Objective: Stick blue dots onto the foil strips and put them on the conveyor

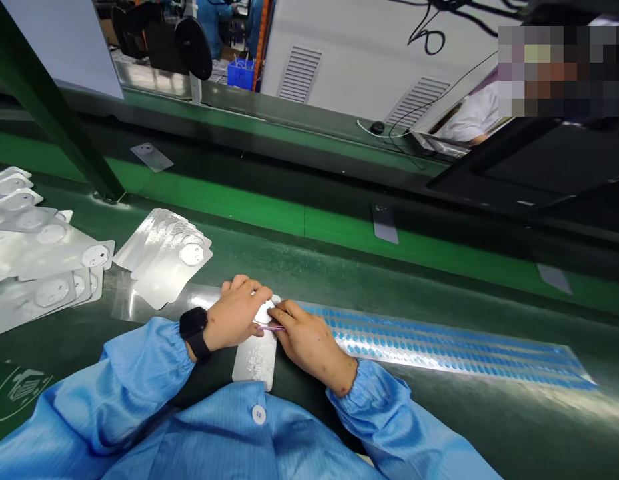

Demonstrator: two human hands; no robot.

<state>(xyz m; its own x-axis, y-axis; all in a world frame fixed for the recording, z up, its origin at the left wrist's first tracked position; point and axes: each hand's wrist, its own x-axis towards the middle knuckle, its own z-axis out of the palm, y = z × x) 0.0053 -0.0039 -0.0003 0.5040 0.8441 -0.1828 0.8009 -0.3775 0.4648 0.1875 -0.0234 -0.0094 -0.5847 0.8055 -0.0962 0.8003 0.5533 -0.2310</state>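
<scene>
Right in front of me a pale rectangular plate (255, 360) lies on the green table, its far end bearing a white round part (264, 313). My left hand (235, 313), with a black watch at the wrist, rests on the left side of that far end, fingers bent. From the right, my right hand (309, 339) touches the round part, its fingers closed around a thin pink tool (272, 328). A clear strip with rows of blue stickers (439, 347) stretches off to the right beneath my right hand.
Fanned plates (164, 257) lie left of my hands, and a larger pile (44, 247) sits at the far left. Single plates (385, 223) rest on the green belt (269, 213) beyond. A green post (54, 107) rises at the left. A person's sleeve (472, 117) shows far right.
</scene>
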